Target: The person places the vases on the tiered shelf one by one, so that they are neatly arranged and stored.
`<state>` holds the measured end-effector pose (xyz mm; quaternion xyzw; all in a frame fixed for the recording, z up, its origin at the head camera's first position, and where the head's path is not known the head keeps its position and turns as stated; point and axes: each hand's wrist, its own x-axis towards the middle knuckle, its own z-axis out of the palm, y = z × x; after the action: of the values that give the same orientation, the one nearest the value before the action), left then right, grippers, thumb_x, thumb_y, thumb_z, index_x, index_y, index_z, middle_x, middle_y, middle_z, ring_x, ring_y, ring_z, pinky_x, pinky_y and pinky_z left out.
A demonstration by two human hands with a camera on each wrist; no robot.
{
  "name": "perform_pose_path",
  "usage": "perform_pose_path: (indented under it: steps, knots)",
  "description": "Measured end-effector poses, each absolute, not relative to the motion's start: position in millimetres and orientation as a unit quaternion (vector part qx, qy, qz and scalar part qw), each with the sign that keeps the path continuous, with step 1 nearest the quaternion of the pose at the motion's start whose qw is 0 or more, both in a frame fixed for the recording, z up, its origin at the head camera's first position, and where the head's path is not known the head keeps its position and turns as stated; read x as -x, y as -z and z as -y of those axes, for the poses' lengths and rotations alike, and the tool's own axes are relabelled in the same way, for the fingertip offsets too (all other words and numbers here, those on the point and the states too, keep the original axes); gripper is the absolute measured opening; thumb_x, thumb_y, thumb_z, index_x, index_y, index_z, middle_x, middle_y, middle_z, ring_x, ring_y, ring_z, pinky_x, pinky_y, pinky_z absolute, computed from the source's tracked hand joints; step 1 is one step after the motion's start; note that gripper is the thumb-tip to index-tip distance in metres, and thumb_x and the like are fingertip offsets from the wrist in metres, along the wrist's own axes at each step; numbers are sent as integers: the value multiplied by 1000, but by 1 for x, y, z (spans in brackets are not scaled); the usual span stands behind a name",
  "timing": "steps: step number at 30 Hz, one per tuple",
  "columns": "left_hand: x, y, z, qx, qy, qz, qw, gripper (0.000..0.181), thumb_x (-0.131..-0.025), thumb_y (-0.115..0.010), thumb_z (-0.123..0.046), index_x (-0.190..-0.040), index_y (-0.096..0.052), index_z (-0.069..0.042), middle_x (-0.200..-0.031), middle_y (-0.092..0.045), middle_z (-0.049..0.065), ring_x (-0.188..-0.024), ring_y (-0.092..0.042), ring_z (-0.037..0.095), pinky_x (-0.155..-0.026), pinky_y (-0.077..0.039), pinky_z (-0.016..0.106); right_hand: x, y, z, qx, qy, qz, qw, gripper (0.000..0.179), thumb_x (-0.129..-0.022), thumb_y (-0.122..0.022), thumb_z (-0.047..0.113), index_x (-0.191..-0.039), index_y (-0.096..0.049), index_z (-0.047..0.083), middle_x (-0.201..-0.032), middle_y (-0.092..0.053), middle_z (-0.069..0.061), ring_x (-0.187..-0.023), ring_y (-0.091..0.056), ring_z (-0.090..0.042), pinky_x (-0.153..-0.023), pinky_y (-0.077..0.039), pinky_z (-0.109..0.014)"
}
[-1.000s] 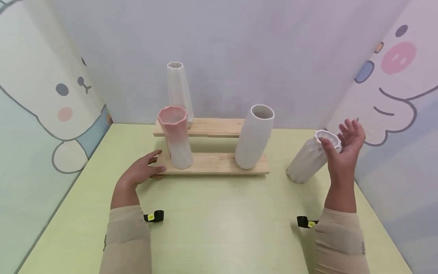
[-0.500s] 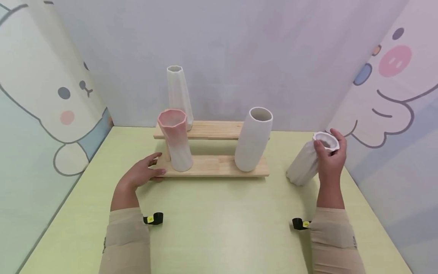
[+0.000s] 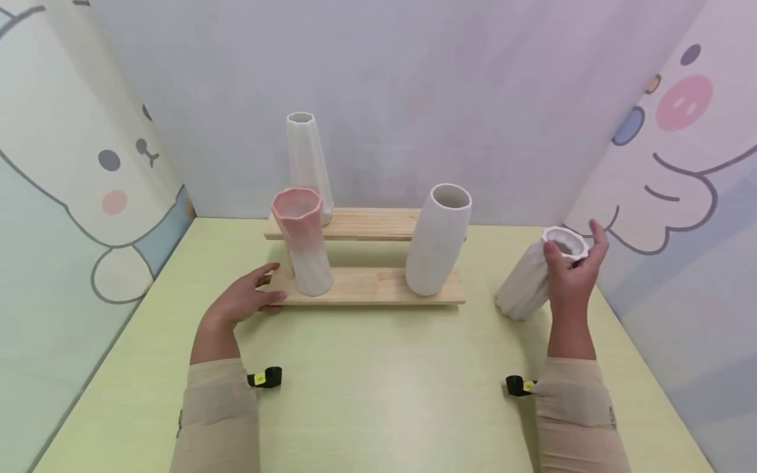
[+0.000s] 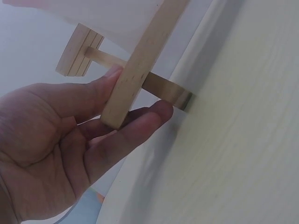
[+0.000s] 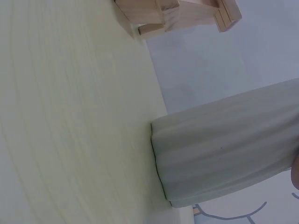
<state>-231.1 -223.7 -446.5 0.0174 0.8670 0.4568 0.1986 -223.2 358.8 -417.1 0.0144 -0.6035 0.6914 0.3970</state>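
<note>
At the left end of a two-tier wooden shelf (image 3: 361,287), my left hand (image 3: 241,299) grips the lower board. The left wrist view shows the thumb above that board and the fingers underneath. A white pleated vase (image 3: 523,282) stands on the table to the right of the shelf. My right hand (image 3: 575,274) holds it near the rim, thumb on the near side and one finger raised past the far side. In the right wrist view the vase's base (image 5: 187,158) meets the tabletop, and only a fingertip shows at the right edge.
On the lower board stand a pink-and-white vase (image 3: 304,246) and a smooth white vase (image 3: 439,243). A tall faceted white vase (image 3: 309,157) rises from the upper board. Printed walls enclose the pale green table (image 3: 378,394) at the back and both sides.
My right hand has come in from the right and closed its thumb and fingers about the pleated vase's top; one finger has since lifted slightly. The left hand stays on the shelf.
</note>
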Motion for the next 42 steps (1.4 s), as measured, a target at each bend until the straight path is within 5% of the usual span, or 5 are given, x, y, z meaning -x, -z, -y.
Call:
perform_pose_path:
  steps: [3,9,42]
  knots:
    - [232,447,224,-17,-456,-868,199,89,-90,-70,-41,-159,-16,-24,-160,-20,23,-101,-72,22,-111,-26,66,222,416,-357,-10,-692,602,399,83,-74,-80,10,-146,-41,22,-119,-60,-14,-104,-58,-21,-90,-47,-23]
    - [231,444,224,-20,-444,-874,196,89,-90,-69,-43,-159,-16,-25,-160,-22,23,-101,-71,22,-110,-27,66,224,417,-358,-11,-675,616,406,54,-76,-78,9,-126,-58,9,-114,-62,-9,-98,-58,-17,-85,-47,-22]
    - [230,445,222,-19,-453,-868,200,88,-91,-68,-42,-159,-15,-25,-161,-20,23,-100,-72,22,-111,-26,66,224,417,-357,-6,-671,616,412,53,-76,-76,10,-125,-57,10,-113,-62,-9,-99,-58,-17,-83,-47,-22]
